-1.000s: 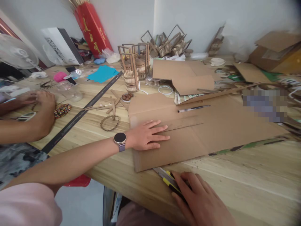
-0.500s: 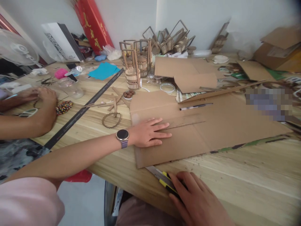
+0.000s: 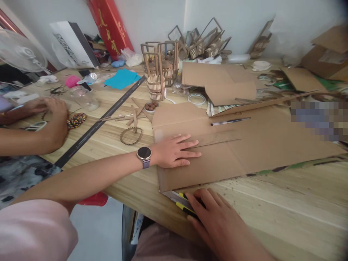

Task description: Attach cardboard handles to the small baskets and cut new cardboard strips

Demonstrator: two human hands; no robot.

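Note:
My left hand [image 3: 176,150] lies flat with fingers spread on a large sheet of cardboard [image 3: 272,145], near its left end. A watch [image 3: 144,154] is on that wrist. Just past my fingertips a long thin slit runs across the cardboard. My right hand [image 3: 214,217] is closed around a yellow and black utility knife [image 3: 185,206], low over the table's front edge. The knife's blade points left, close to the sheet's near left corner; whether it touches the cardboard I cannot tell. A pen [image 3: 231,121] rests on the sheet beyond my left hand.
At left, another person's hands [image 3: 54,108] work beside a bundle of coloured beads [image 3: 77,120]. A dark strip [image 3: 100,121] crosses the table. Small woven baskets [image 3: 156,85] stand behind the sheet, near a tape roll [image 3: 196,99] and more cardboard [image 3: 231,92]. A bracelet-like ring [image 3: 131,136] lies left.
My right hand has moved slightly left and up with the utility knife, bringing its blade closer to the cardboard's near left corner. My left hand stays on the sheet. The view has shifted a little.

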